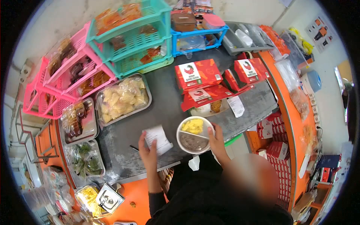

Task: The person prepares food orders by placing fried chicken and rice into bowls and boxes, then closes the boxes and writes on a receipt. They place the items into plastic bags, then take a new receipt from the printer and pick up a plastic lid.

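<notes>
My left hand pinches the left edge of a white paper slip with faint print, over the dark counter. A black pen lies just left of that hand. My right hand is closed on the right rim of a round white divided bowl. Yellow food fills the upper compartment, and the lower one looks greyish brown. Behind the bowl, an open red box holds rice and a fried piece. A printed receipt rests beside that box.
Closed red boxes stand at the back right. Trays of bagged pale food, wrapped brown food and greens line the left. Pink, teal and blue racks stand behind. A blurred patch covers the lower right.
</notes>
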Action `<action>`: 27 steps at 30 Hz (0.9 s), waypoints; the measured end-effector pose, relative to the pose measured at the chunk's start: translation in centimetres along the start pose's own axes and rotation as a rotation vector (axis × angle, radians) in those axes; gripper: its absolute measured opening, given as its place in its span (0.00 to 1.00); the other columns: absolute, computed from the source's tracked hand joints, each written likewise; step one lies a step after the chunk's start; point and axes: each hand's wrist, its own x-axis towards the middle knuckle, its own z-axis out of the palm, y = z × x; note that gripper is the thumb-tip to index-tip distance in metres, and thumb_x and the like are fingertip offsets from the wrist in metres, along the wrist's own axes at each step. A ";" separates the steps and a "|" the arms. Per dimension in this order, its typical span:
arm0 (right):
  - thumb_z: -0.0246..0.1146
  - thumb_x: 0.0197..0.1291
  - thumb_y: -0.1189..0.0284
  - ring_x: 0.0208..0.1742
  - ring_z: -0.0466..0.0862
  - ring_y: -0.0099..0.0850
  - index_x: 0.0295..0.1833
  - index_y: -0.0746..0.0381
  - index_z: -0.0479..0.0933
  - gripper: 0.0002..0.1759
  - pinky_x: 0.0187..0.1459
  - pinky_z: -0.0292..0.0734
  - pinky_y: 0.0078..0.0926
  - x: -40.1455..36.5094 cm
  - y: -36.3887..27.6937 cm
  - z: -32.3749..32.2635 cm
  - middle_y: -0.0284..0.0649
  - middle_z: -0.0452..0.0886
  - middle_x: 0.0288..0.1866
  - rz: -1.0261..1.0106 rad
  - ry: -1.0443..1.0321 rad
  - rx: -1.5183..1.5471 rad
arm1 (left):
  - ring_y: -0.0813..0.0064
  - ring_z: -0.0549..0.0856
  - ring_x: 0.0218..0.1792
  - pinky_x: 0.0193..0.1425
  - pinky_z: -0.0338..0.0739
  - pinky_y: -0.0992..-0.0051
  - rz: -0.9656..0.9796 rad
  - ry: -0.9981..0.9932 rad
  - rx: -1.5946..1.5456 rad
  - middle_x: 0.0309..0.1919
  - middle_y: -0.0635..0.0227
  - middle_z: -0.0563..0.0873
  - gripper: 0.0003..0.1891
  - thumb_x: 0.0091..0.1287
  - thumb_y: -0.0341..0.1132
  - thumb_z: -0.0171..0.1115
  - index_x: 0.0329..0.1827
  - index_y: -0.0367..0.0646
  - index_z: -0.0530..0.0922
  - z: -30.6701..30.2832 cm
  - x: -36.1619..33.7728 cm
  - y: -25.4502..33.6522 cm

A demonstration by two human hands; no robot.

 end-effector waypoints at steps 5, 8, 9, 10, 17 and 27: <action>0.52 0.62 0.71 0.50 0.71 0.32 0.53 0.63 0.67 0.14 0.46 0.68 0.23 1.1 0.7 -4.3 0.43 0.67 0.52 -0.029 0.153 0.269 | 0.70 0.70 0.58 0.60 0.66 0.72 -0.051 -0.406 -0.261 0.59 0.58 0.68 0.24 0.56 0.21 0.57 0.58 0.38 0.69 3.6 -2.8 7.4; 0.52 0.60 0.75 0.45 0.74 0.27 0.51 0.62 0.69 0.12 0.41 0.70 0.19 5.2 5.5 -10.2 0.39 0.70 0.49 -0.040 0.417 0.213 | 0.59 0.70 0.58 0.60 0.65 0.67 0.128 -0.396 0.327 0.59 0.54 0.66 0.23 0.55 0.22 0.58 0.57 0.39 0.70 6.8 -4.7 6.7; 0.52 0.60 0.76 0.43 0.75 0.27 0.50 0.63 0.69 0.12 0.41 0.70 0.20 6.8 6.9 -12.5 0.38 0.71 0.47 -0.002 0.535 0.218 | 0.54 0.69 0.58 0.60 0.64 0.65 0.136 -0.306 0.409 0.58 0.51 0.66 0.23 0.54 0.23 0.58 0.57 0.39 0.71 7.7 -5.5 6.8; 0.52 0.58 0.77 0.42 0.75 0.28 0.48 0.63 0.70 0.11 0.41 0.70 0.21 9.0 7.8 -14.9 0.38 0.72 0.46 -0.050 0.620 0.168 | 0.49 0.67 0.58 0.60 0.64 0.63 0.141 -0.210 0.488 0.58 0.48 0.66 0.23 0.54 0.23 0.58 0.56 0.39 0.71 8.5 -6.1 7.0; 0.53 0.60 0.67 0.35 0.78 0.30 0.46 0.62 0.77 0.14 0.38 0.72 0.24 33.8 17.9 -25.2 0.43 0.78 0.35 -0.218 0.527 -0.115 | 0.48 0.67 0.60 0.63 0.59 0.59 0.317 -0.063 0.755 0.58 0.47 0.68 0.17 0.61 0.29 0.48 0.53 0.33 0.72 12.6 -7.4 6.2; 0.56 0.60 0.61 0.46 0.75 0.35 0.41 0.63 0.79 0.16 0.42 0.73 0.26 37.3 18.2 -20.1 0.48 0.77 0.41 -0.156 0.190 0.080 | 0.47 0.67 0.60 0.62 0.63 0.57 0.225 0.208 1.032 0.61 0.47 0.66 0.23 0.69 0.43 0.42 0.62 0.40 0.66 17.2 -9.0 8.7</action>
